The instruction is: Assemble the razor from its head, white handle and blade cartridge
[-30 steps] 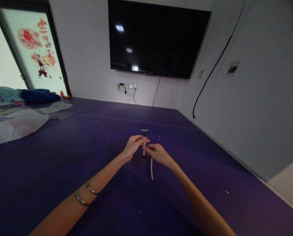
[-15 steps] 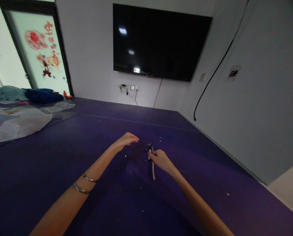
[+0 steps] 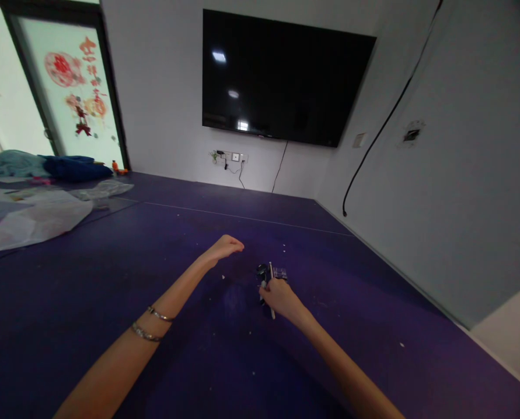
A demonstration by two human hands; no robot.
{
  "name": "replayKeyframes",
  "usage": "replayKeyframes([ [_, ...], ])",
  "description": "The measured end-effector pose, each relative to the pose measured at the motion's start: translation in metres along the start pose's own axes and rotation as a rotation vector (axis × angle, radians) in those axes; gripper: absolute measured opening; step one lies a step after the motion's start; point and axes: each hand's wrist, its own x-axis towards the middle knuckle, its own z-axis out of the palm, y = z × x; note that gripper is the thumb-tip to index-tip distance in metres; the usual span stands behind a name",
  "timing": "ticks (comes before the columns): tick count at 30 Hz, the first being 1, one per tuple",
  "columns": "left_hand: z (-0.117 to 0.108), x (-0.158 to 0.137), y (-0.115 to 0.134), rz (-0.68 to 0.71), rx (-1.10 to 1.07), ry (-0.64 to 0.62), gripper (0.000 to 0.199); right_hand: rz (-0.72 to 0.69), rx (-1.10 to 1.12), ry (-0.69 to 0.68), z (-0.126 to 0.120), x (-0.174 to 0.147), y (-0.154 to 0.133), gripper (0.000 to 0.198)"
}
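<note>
A small black-and-white object (image 3: pixel 262 285) is pinched in my right hand (image 3: pixel 281 295), its dark rounded end pointing away from me. My fingers cover part of it, so its exact kind is unclear. A thin white strip (image 3: pixel 273 315) runs beneath that hand along the purple surface. Just past my knuckles shows a small clear, gridded piece (image 3: pixel 280 272). To the left, my left hand (image 3: pixel 225 248) is held with its fingers pressed together and pointing right, apart from the objects. Whatever may be between those fingertips is hidden.
Small white scraps (image 3: pixel 223 277) dot the purple surface (image 3: pixel 177 349). White plastic sheeting (image 3: pixel 46 218) and folded cloths (image 3: pixel 74 167) lie at the far left. A black cable (image 3: pixel 376 139) hangs along the right wall. A large screen (image 3: pixel 286 75) is mounted on the back wall.
My right hand has moved slightly toward me and left, and the object's dark head has turned and lowered. The clear gridded piece now shows beyond the hand. My left hand's fingers look closer together.
</note>
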Motion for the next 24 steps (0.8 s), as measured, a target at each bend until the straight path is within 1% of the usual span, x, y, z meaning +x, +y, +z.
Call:
replayKeyframes([
  [3, 0.000, -0.001, 0.000, -0.035, 0.046, -0.006, 0.021, -0.010, -0.041, -0.028, 0.002, 0.004, 0.002, 0.029],
  [9, 0.000, -0.003, 0.001, -0.022, 0.029, -0.028, 0.022, -0.013, -0.077, -0.047, 0.001, 0.009, 0.002, 0.024],
  [14, 0.002, -0.006, 0.005, -0.047, 0.066, -0.021, 0.023, -0.023, -0.077, -0.065, 0.005, 0.013, 0.002, 0.023],
  [17, 0.003, -0.007, 0.004, -0.043, 0.093, -0.017, 0.024, -0.027, -0.042, -0.025, 0.002, 0.014, 0.003, 0.023],
  [20, 0.003, -0.002, -0.004, -0.001, 0.134, 0.008, 0.022, -0.026, -0.009, 0.031, -0.007, 0.017, 0.011, 0.026],
  [22, 0.002, 0.002, -0.012, 0.057, 0.160, 0.028, 0.019, -0.013, 0.019, 0.086, -0.017, 0.020, 0.025, 0.032],
  [24, 0.002, 0.007, -0.022, 0.112, 0.198, 0.053, 0.018, 0.012, 0.063, 0.165, -0.024, 0.024, 0.045, 0.039],
])
